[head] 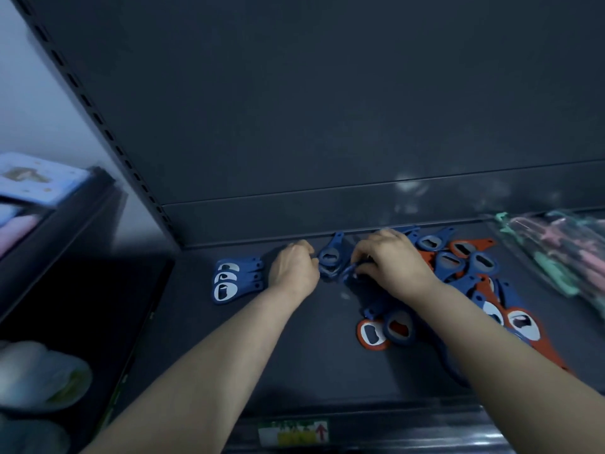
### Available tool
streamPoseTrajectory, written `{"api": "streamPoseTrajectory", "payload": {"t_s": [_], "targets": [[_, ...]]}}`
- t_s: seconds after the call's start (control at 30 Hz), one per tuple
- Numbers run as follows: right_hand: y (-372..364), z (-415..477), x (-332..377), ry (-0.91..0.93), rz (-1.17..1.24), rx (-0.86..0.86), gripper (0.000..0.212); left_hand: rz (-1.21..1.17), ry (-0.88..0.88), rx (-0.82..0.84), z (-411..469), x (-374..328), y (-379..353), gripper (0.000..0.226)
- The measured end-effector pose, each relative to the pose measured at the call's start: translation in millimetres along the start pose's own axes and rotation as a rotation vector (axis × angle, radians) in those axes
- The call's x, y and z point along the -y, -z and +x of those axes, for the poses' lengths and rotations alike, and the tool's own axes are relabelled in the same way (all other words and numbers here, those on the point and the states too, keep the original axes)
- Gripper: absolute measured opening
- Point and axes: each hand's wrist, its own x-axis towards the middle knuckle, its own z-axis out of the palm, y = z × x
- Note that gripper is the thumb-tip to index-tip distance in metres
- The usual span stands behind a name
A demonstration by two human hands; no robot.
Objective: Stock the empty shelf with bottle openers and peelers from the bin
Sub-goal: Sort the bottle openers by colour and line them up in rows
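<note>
The dark shelf (294, 355) carries all the goods. At its right lies a loose pile (458, 267) of blue and orange bottle openers, and at the far right the bagged peelers (556, 253), which are blurred. At the left, three blue openers lie in a neat row (234, 283). The right hand (393, 262) has its fingers curled down and pinches a blue opener (350, 273) at the left edge of the pile. The left hand (294, 268) is curled too, just beside the middle opener (329, 257); if it really grips it, I cannot tell.
</note>
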Motion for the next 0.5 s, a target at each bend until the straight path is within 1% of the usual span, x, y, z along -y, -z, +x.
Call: {"api": "streamPoseTrajectory", "payload": {"t_s": [0.07,0.13,0.17,0.23,0.27,0.37,0.43,0.5], "targets": [[5,-3,5,-0.015,0.178,-0.026,0.009,0.004,0.028,0.002,0,-1,1,0.025],[6,-6,10,-0.011,0.301,-0.084,0.008,0.007,0.053,0.003,2,-4,1,0.025],[6,-8,10,-0.012,0.315,-0.137,0.010,0.011,0.066,0.004,4,-6,0,0.024],[6,-12,5,-0.060,0.243,-0.214,0.019,0.000,0.084,0.006,6,-10,-2,0.023],[7,-13,1,-0.108,0.192,-0.207,0.024,-0.014,0.086,0.005,7,-13,-5,0.023],[7,-21,-12,-0.229,0.101,-0.062,0.031,-0.015,0.085,0.008,11,-23,-16,0.034],[5,-27,-17,-0.253,0.068,-0.011,0.032,0.005,0.115,0.014,14,-31,-21,0.043],[4,-30,-20,-0.266,0.055,-0.008,0.031,-0.008,0.162,0.021,18,-36,-21,0.052]]}}
